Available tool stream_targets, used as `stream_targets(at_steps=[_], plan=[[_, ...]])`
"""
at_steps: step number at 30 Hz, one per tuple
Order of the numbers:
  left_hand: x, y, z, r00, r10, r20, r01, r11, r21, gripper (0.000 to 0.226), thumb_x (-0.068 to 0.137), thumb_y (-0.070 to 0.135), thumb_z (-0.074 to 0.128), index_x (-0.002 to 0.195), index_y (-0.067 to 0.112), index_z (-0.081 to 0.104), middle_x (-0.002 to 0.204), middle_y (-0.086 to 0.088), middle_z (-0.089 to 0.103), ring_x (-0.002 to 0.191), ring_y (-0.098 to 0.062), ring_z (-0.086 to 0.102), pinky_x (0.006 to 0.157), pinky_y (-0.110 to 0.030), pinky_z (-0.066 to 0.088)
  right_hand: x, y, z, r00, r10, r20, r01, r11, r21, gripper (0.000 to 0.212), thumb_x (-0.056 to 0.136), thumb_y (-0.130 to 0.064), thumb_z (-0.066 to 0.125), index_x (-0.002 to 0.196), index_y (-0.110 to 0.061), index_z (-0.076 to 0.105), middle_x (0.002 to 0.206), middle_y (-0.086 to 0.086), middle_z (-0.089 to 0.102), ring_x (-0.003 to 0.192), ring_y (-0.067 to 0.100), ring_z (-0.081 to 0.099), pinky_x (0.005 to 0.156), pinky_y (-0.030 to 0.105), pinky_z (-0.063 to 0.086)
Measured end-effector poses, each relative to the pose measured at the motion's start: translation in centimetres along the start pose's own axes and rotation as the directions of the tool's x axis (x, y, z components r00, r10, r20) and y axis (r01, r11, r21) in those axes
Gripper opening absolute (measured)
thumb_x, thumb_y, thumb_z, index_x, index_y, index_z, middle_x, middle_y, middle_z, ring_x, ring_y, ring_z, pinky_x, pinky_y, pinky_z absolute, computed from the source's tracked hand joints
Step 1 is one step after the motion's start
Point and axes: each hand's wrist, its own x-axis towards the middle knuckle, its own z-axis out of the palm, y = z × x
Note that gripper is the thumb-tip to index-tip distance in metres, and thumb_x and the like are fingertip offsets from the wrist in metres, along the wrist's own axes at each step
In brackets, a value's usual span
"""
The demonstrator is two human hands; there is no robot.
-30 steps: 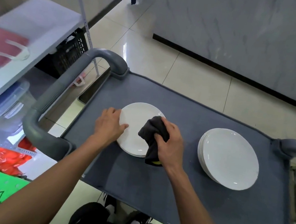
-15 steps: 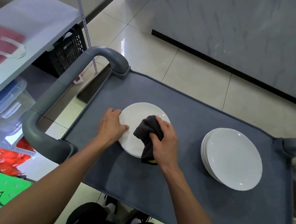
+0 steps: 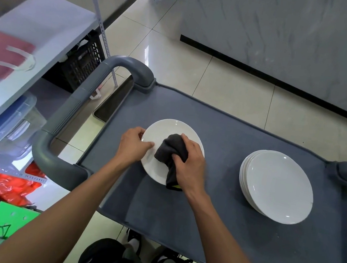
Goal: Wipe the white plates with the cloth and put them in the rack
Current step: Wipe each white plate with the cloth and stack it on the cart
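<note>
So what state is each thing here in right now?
Plate: flat on the cart, being wiped.
Cloth: bunched, pressed on the plate.
Stack: plates piled, untouched.
Left hand: holds the plate's rim.
Right hand: grips the cloth.
Cart: bears the plates.

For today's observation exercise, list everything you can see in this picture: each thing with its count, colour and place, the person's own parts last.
plate being wiped: one, white, left part of the cart top
stack of plates: one stack, white, right part of the cart top
cloth: one, dark grey, on the wiped plate
cart: one, grey, centre
shelving unit: one, pale grey, left
crate: one, black, under the shelf
left hand: steadies the plate's left rim
right hand: holds the cloth
</note>
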Motion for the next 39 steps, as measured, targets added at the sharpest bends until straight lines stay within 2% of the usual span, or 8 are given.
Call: stream_targets(at_steps=[4, 9, 13, 16, 21, 25, 31, 39], plan=[[0.4, 0.2, -0.9, 0.993, -0.082, 0.082, 0.095, 0.981, -0.169, 0.005, 0.092, 0.016, 0.065, 0.095, 0.012, 0.067, 0.095, -0.008, 0.071, 0.092, -0.031, 0.069, 0.077, -0.052, 0.061, -0.1, 0.4, 0.7, 1.0, -0.014, -0.005, 0.014, 1.0, -0.012, 0.057, 0.088, -0.011, 0.069, 0.142, -0.021, 0.054, 0.135, -0.006, 0.057, 0.127, 0.013, 0.049, 0.11, 0.024, 0.037], [0.5, 0.2, -1.9, 0.979, -0.111, 0.173, 0.146, 0.967, -0.21, 0.006, 0.093, 0.01, 0.063, 0.094, 0.013, 0.068, 0.098, -0.009, 0.072, 0.094, -0.029, 0.07, 0.078, -0.052, 0.061, -1.1, 1.4, 1.7, 0.998, -0.061, -0.021, 0.055, 0.975, -0.214, 0.055, 0.091, -0.023, 0.067, 0.144, -0.024, 0.052, 0.143, -0.002, 0.052, 0.13, 0.02, 0.046, 0.11, 0.043, 0.037], [0.2, 0.0, -1.9, 0.963, -0.137, 0.231, 0.19, 0.956, -0.225, 0.009, 0.093, 0.007, 0.061, 0.101, 0.013, 0.062, 0.097, -0.011, 0.071, 0.089, -0.034, 0.071, 0.071, -0.054, 0.062, -2.9, 2.3, 1.9, 0.995, -0.096, 0.023, 0.097, 0.913, -0.395, 0.07, 0.09, -0.032, 0.061, 0.155, -0.033, 0.034, 0.161, 0.002, 0.032, 0.142, 0.024, 0.033, 0.113, 0.048, 0.028], [-0.1, 0.1, -2.0, 0.942, -0.144, 0.302, 0.22, 0.947, -0.234, 0.013, 0.097, 0.005, 0.058, 0.108, 0.011, 0.055, 0.097, -0.018, 0.069, 0.077, -0.037, 0.07, 0.06, -0.053, 0.061, -3.7, 2.7, 1.9, 0.993, -0.112, 0.033, 0.116, 0.923, -0.368, 0.074, 0.091, -0.028, 0.061, 0.158, -0.031, 0.029, 0.164, 0.005, 0.027, 0.144, 0.027, 0.03, 0.116, 0.044, 0.028], [0.0, 0.0, -2.4, 0.913, -0.136, 0.384, 0.241, 0.94, -0.24, 0.026, 0.096, -0.002, 0.053, 0.117, 0.009, 0.064, 0.094, -0.021, 0.071, 0.073, -0.035, 0.068, 0.071, -0.058, 0.061, -3.7, 2.7, 1.8, 0.989, -0.145, 0.004, 0.141, 0.951, -0.275, 0.066, 0.091, -0.017, 0.059, 0.154, -0.024, 0.04, 0.158, 0.006, 0.038, 0.139, 0.029, 0.038, 0.116, 0.045, 0.033], [0.0, -0.2, -3.1, 0.873, -0.115, 0.473, 0.262, 0.93, -0.258, 0.035, 0.096, -0.005, 0.051, 0.123, 0.012, 0.066, 0.107, -0.024, 0.072, 0.082, -0.033, 0.07, 0.076, -0.058, 0.06, -3.8, 2.5, 2.0, 0.989, -0.145, -0.013, 0.139, 0.965, -0.222, 0.063, 0.092, -0.012, 0.057, 0.152, -0.022, 0.043, 0.155, 0.007, 0.041, 0.136, 0.029, 0.04, 0.117, 0.044, 0.034], [-0.8, -0.4, -3.5, 0.88, -0.054, 0.472, 0.222, 0.926, -0.307, 0.04, 0.092, -0.011, 0.053, 0.123, 0.012, 0.064, 0.108, -0.027, 0.069, 0.084, -0.038, 0.068, 0.081, -0.07, 0.054, -3.9, 1.8, 2.3, 0.989, -0.144, -0.025, 0.136, 0.971, -0.195, 0.063, 0.093, -0.008, 0.058, 0.152, -0.023, 0.045, 0.155, 0.006, 0.041, 0.134, 0.028, 0.04, 0.116, 0.045, 0.035], [-1.5, 0.8, -3.8, 0.898, 0.045, 0.438, 0.169, 0.884, -0.437, 0.047, 0.089, -0.016, 0.054, 0.122, 0.014, 0.068, 0.111, -0.023, 0.071, 0.097, -0.051, 0.067, 0.078, -0.069, 0.055, -2.4, 0.0, 1.8, 0.976, -0.202, -0.076, 0.187, 0.967, -0.176, 0.061, 0.093, -0.006, 0.059, 0.151, -0.022, 0.046, 0.154, 0.007, 0.042, 0.134, 0.029, 0.04, 0.116, 0.044, 0.034]])
